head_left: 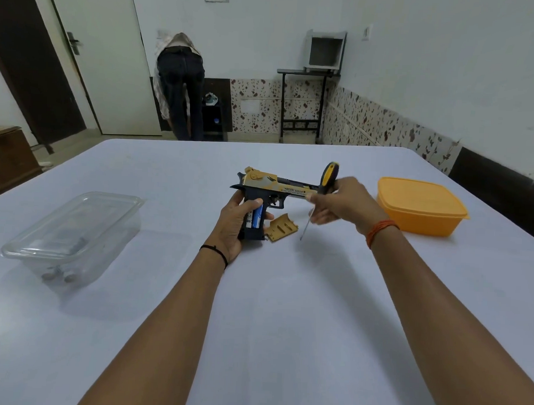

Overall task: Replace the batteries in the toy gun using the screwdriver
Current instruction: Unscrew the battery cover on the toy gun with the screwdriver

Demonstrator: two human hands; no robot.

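**Gold-and-black toy gun held open at the grip, screwdriver in the other hand**

Gold-and-black toy gun point(270, 192) is held above the table point(256, 293) by the left hand point(236, 224), whose fingers and thumb curl round the black grip. The grip's side is uncovered, and a blue battery point(257, 217) shows inside it, between the thumb and fingers. The barrel points to the right.

The right hand point(340, 205) is closed round the screwdriver point(323, 189), just beside the barrel's end. Its yellow-and-black handle stands up above the fingers; the thin shaft slants down and to the left below the hand, tip above the cloth.

A gold grip cover point(281, 227) lies on the table just right of the gun's grip, inner face up.

Further out, a clear plastic container point(73, 238) with its lid on sits well to the left, small items inside not identifiable. An orange lidded box point(421, 206) sits to the right, near the right wrist.
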